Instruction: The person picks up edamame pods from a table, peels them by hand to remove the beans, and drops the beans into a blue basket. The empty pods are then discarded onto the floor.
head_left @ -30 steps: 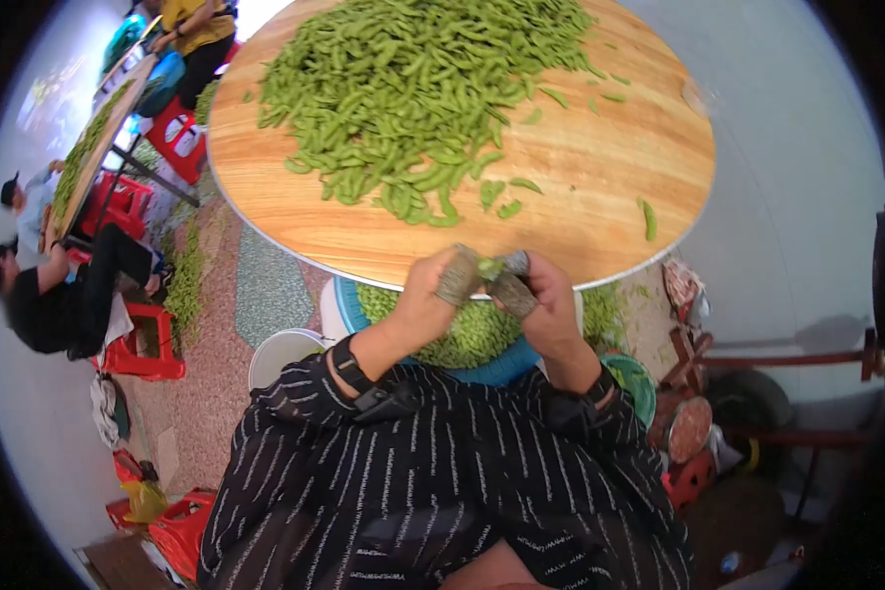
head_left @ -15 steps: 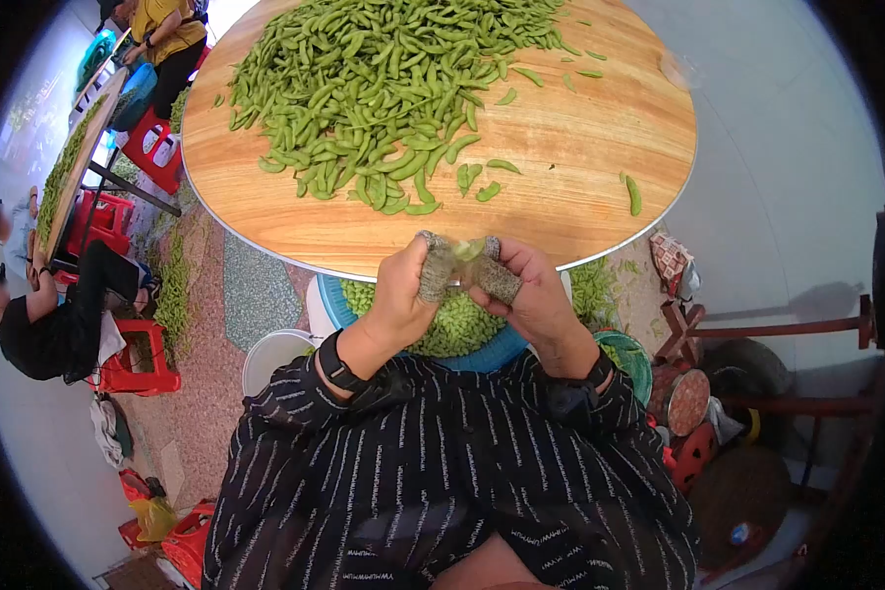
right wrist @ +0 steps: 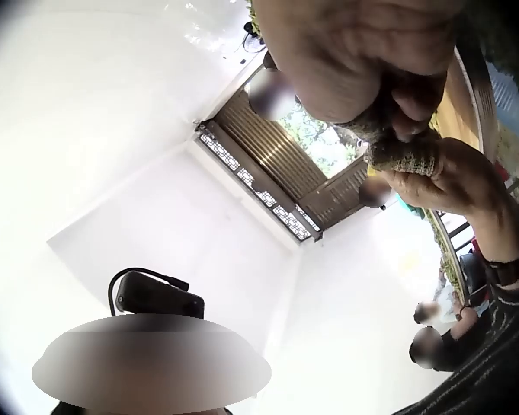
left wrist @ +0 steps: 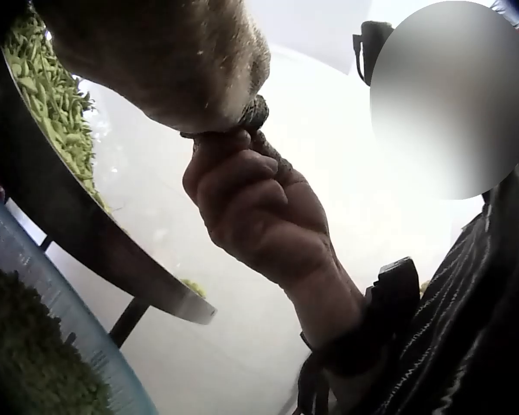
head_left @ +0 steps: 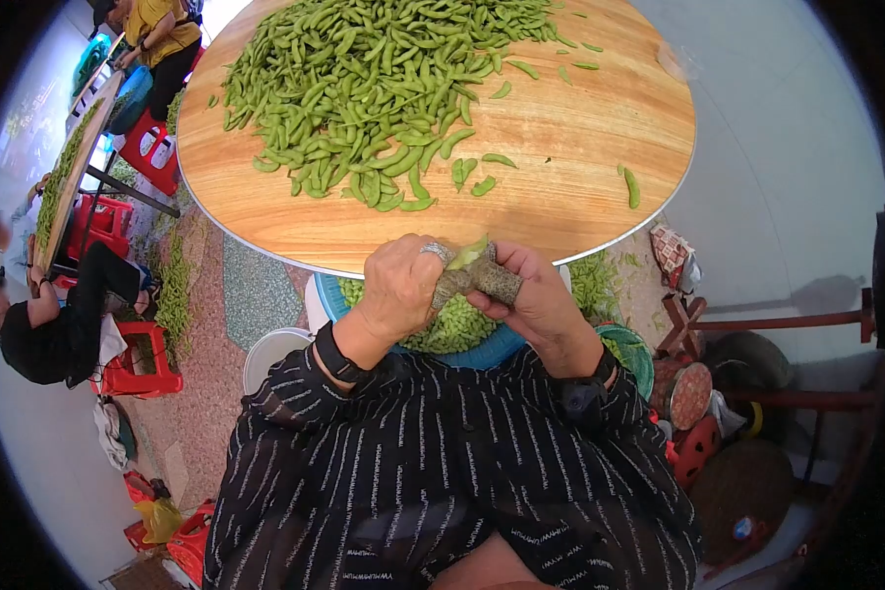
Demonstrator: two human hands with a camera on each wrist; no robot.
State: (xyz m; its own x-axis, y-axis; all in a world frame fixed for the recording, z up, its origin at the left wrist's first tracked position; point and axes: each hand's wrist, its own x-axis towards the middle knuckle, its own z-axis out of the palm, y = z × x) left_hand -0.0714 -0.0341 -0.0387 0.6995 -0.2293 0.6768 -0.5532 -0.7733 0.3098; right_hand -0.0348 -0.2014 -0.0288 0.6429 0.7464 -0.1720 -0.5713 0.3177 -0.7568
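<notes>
Both hands meet just off the near edge of the round wooden table (head_left: 521,211), over a blue basin (head_left: 482,356) of shelled beans (head_left: 452,329). A green pod (head_left: 470,253) shows between the wrapped fingertips. My left hand (head_left: 400,285) pinches it from one side, fingers curled, and my right hand (head_left: 541,300) grips it from the other. Grey-brown wrapping covers some fingers of both hands. In the left wrist view the right hand (left wrist: 259,203) has curled fingers; the right wrist view shows the left hand (right wrist: 454,173) beside it, the pod hidden.
A large pile of pods (head_left: 364,88) covers the table's far left part, with a few loose pods (head_left: 631,187) to the right. A white bucket (head_left: 270,356) and a green basket (head_left: 631,359) flank the basin. People sit at another table (head_left: 93,133) on the left.
The hands have shifted slightly left in view as the head view moved. The left hand has turned, its back now more upward, and the pod stands out more clearly above the fingers.
</notes>
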